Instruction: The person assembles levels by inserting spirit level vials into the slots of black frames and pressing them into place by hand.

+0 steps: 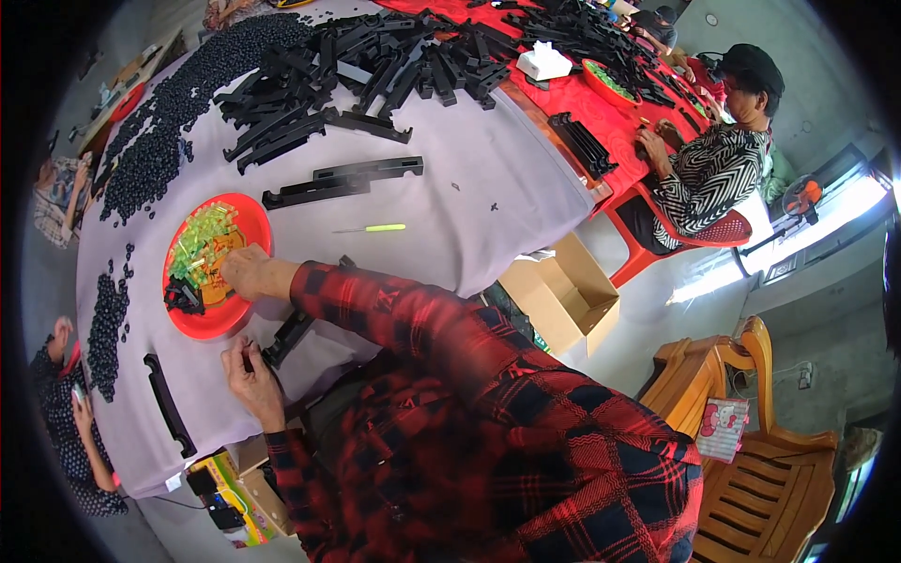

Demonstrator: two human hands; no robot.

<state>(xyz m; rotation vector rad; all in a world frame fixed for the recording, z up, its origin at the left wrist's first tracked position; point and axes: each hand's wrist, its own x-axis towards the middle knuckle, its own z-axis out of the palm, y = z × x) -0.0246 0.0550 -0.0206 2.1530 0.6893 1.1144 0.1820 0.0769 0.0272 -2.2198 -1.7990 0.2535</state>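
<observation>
Black plastic bar [289, 336] lying on grey tablecloth [488, 188] near front edge, pinned at one end by left hand [251, 375], fingers curled on it; right hand [246, 272] reaching into red plate [230, 314] w/ green clips [202, 242], fingers bunched among them, can't tell if any clip actually pinched. Risk, by judgement: plate sitting just beside wrist & red plaid sleeve [375, 310], so a sleeve drag could tip it & scatter clips among loose black beads [108, 324]; bar held at one end only, could pivot or slide toward table edge. Farther out, green-handled tool [373, 228] & pile of black bars [366, 66] well apart, no trouble there.
</observation>
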